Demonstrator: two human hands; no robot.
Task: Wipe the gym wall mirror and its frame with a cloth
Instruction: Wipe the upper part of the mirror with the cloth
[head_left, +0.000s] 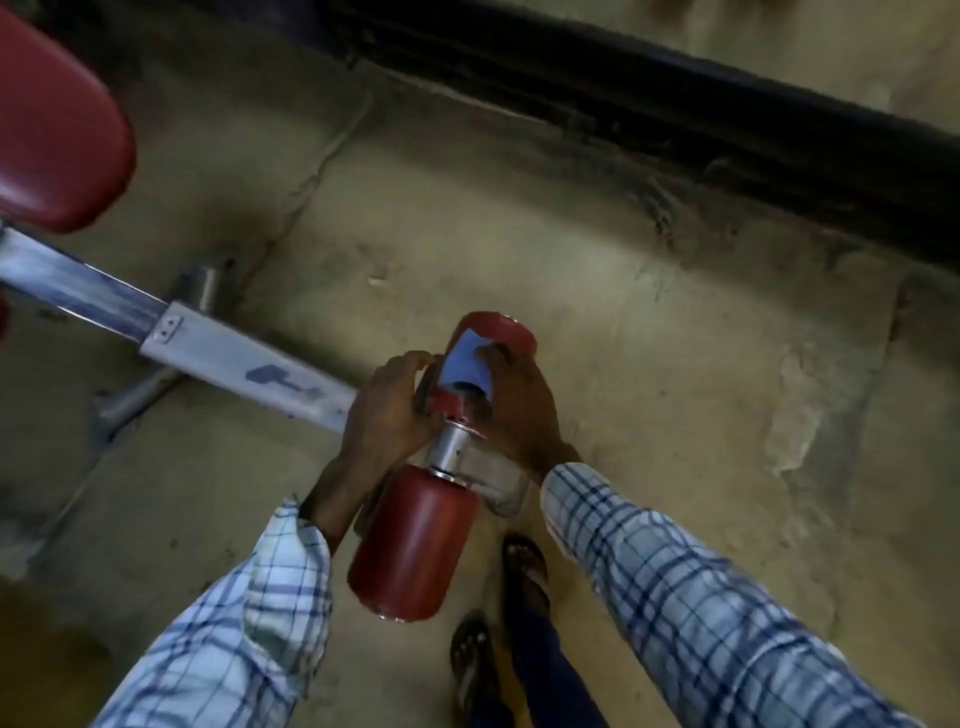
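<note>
Blue cloth (464, 362) lies on far red roller (503, 328), pinned under R hand (521, 408), whose fingers curl over it from the right. L hand (383, 411) grips same roller's left side, opp. the cloth. Steel hub (449, 448) sits btwn it & near red roller (410, 545). Dark mark on bench beam (228, 356): too blurred to read.

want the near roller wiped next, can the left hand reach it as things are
Probably yes: the left hand grips the far roller, and the near roller lies just beside its wrist with nothing between. The cloth, though, is under the right hand.
</note>
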